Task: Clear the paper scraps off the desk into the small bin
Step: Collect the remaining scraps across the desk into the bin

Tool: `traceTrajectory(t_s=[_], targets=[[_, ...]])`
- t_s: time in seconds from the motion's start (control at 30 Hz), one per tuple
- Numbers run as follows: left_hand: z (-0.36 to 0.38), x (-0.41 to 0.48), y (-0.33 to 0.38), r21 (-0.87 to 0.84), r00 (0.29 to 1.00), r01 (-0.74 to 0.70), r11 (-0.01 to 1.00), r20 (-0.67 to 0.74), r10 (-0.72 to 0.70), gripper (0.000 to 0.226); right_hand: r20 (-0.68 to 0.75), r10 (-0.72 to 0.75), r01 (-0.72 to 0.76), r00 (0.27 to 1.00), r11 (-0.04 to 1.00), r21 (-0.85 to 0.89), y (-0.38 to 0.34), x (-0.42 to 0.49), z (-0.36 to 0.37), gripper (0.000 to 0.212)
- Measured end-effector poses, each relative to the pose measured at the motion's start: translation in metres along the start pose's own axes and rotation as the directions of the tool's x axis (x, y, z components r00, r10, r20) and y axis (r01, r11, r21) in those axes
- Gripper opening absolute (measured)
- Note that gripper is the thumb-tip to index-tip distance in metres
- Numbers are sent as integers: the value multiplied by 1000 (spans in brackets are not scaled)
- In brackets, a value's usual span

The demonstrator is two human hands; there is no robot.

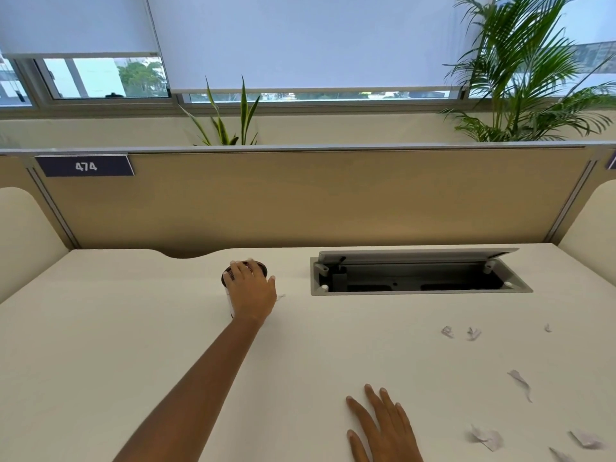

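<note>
A small dark round bin (263,267) stands on the white desk (133,328) near its far middle. My left hand (251,291) reaches out and wraps over the bin's top and near side, fingers curled on its rim. My right hand (383,428) lies flat and open on the desk near the front edge, holding nothing. Several white paper scraps lie on the right side: small ones (447,331) (473,334) (547,327) further back, a long strip (520,383), and bigger crumpled pieces (486,437) (588,440) close to me. A tiny scrap (281,296) sits just right of my left hand.
An open grey cable tray (420,275) with a raised lid is sunk into the desk at the far right. A tan partition (300,201) with a "474" label (86,166) closes the back of the desk. Plants stand behind it under the windows.
</note>
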State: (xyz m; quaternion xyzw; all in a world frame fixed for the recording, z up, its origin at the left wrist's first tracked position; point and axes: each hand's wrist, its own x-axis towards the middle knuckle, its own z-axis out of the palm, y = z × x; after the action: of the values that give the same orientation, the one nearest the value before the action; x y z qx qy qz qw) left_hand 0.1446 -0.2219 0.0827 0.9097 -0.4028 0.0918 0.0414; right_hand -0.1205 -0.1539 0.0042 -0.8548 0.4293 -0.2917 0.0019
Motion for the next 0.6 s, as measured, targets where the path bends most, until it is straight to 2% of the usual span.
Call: traceTrajectory(t_s=[0.03, 0.1, 0.17, 0.2, 0.23, 0.3, 0.37, 0.43, 0.6], targets=[[0, -2, 2, 12, 998, -40, 999, -41, 40, 60, -1, -2, 2, 1000, 1000, 8, 0, 0, 0, 49], [-1, -8, 7, 52, 957, -229, 972, -170, 235, 60, -13, -9, 9, 1000, 1000, 19, 0, 0, 1, 50], [9, -15, 15, 19, 845, -483, 875, -252, 472, 52, -16, -12, 12, 1000, 1000, 21, 0, 1, 2, 50], [15, -19, 20, -64, 829, -544, 836, -192, 525, 53, -15, -12, 12, 1000, 1000, 21, 0, 1, 2, 50], [18, -22, 26, -77, 825, -563, 823, -97, 556, 56, -15, -12, 12, 1000, 1000, 24, -1, 2, 1, 50], [29, -22, 34, -67, 862, -499, 864, 63, 503, 59, -11, -11, 11, 1000, 999, 32, -2, 3, 0, 50], [37, -18, 41, -6, 899, -421, 907, 133, 418, 58, -13, -15, 15, 1000, 999, 38, -3, 5, -1, 53], [40, -16, 47, 35, 911, -373, 927, 205, 359, 55, -26, -20, 21, 999, 999, 37, -4, 7, -1, 58], [51, -17, 55, 152, 912, -298, 942, 339, 234, 54, -55, -28, 30, 998, 999, 25, -3, 8, 1, 50]])
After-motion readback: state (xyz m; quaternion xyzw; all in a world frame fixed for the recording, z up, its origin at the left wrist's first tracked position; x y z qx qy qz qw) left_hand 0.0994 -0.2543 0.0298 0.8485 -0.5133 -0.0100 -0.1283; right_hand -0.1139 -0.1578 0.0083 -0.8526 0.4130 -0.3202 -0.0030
